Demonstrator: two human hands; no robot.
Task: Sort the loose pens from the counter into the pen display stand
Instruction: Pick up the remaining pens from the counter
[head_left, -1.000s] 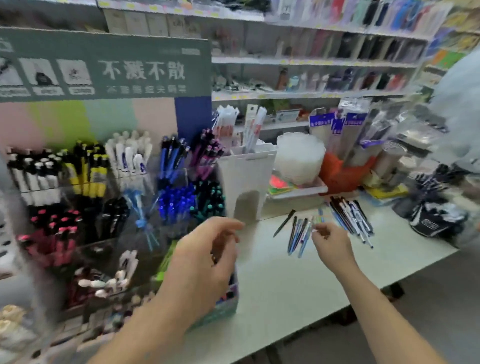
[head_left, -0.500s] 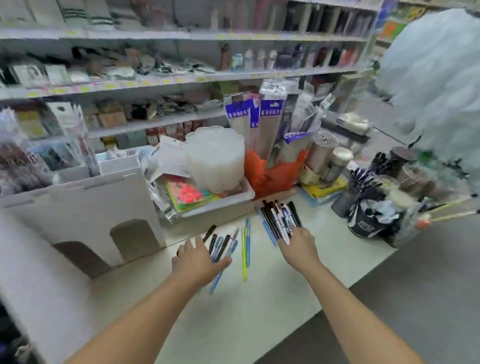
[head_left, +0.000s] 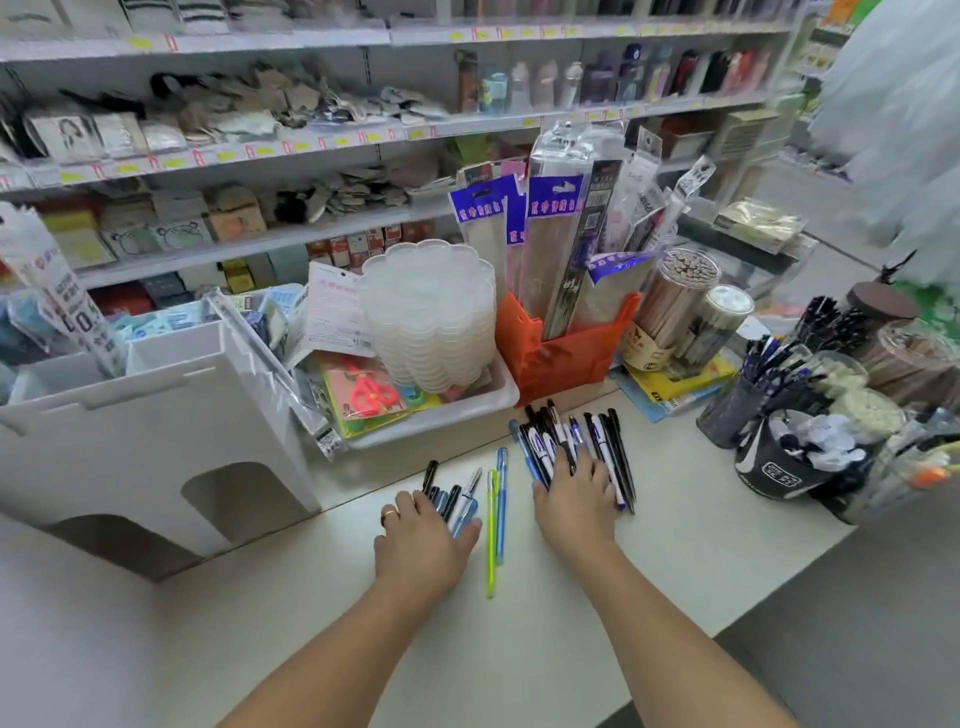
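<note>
Now both flat on table: left hand (head_left: 422, 540) open over blue pens (head_left: 457, 501), right hand (head_left: 575, 499) open over black pens (head_left: 576, 441) near far edge.

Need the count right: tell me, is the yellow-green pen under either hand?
No: the yellow-green pen lies bare between the left hand and right hand.

Behind the counter: white tray (head_left: 470, 415) holding stacked clear lids (head_left: 431, 317) and pink scissors (head_left: 371, 393); orange bin (head_left: 566, 348) of packets; white box (head_left: 156, 415) at left.
</note>
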